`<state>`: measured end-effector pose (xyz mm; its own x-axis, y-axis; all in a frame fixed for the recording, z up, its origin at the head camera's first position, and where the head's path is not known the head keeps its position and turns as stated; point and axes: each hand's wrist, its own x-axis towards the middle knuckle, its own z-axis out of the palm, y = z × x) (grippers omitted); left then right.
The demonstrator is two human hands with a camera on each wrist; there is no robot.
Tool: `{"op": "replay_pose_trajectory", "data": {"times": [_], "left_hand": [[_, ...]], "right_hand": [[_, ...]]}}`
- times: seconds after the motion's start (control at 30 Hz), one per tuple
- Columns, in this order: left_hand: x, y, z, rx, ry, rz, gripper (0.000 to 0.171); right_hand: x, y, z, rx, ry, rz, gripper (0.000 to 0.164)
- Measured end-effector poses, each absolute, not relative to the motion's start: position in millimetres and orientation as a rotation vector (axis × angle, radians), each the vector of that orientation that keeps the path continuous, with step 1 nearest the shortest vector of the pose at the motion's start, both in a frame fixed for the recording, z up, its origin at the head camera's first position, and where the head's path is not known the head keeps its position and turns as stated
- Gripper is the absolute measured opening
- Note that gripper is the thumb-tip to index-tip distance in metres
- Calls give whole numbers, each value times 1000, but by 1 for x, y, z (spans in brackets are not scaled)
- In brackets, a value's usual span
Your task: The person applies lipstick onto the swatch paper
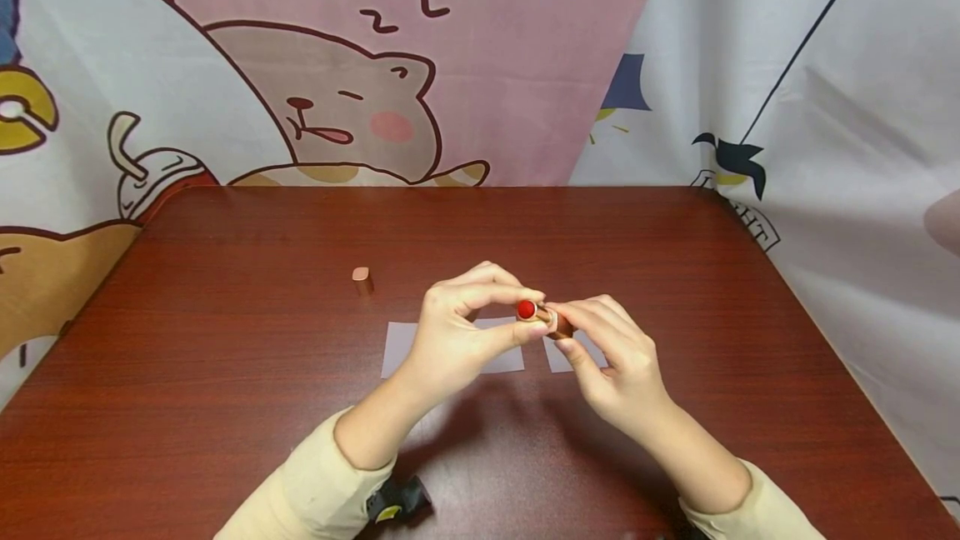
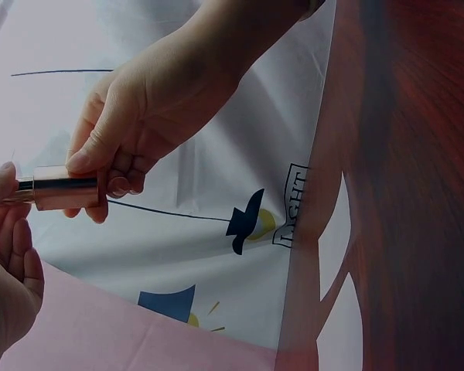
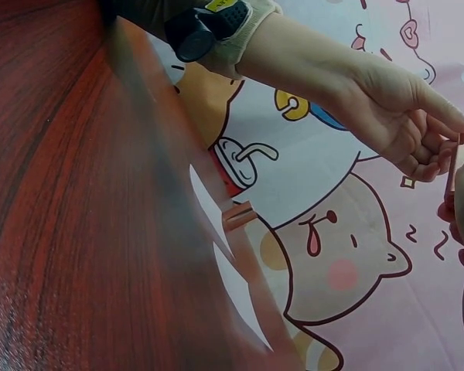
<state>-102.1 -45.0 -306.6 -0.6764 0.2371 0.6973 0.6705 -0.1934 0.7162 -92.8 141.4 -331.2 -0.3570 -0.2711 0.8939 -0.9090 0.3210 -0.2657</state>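
Note:
An uncapped lipstick (image 1: 527,309) with a red tip is held above the table between both hands, its tip toward the left. My left hand (image 1: 453,327) pinches its upper part between thumb and fingers, close to the red tip. The right hand (image 1: 622,357) grips the rose-gold base (image 2: 66,189) with thumb and fingertips. In the left wrist view the tip is hidden by the left fingers. The lipstick's cap (image 1: 363,280) stands upright on the table, left of the hands and farther back.
Two pieces of white paper, a left sheet (image 1: 400,348) and a right sheet (image 1: 581,352), lie beneath the hands on the reddish-brown table (image 1: 225,373). A cartoon-printed curtain (image 1: 525,65) hangs behind the table. A black device (image 1: 401,498) is at the left sleeve.

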Motion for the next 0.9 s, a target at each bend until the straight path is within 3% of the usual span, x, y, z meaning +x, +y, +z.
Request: {"op": "replay_pose_trajectory", "data": {"times": [0.9], "left_hand": [[-101, -47, -305, -1083, -1790, -1924, 25]], "right_hand": [[-96, 148, -336, 1165, -1864, 1115, 38]]}}
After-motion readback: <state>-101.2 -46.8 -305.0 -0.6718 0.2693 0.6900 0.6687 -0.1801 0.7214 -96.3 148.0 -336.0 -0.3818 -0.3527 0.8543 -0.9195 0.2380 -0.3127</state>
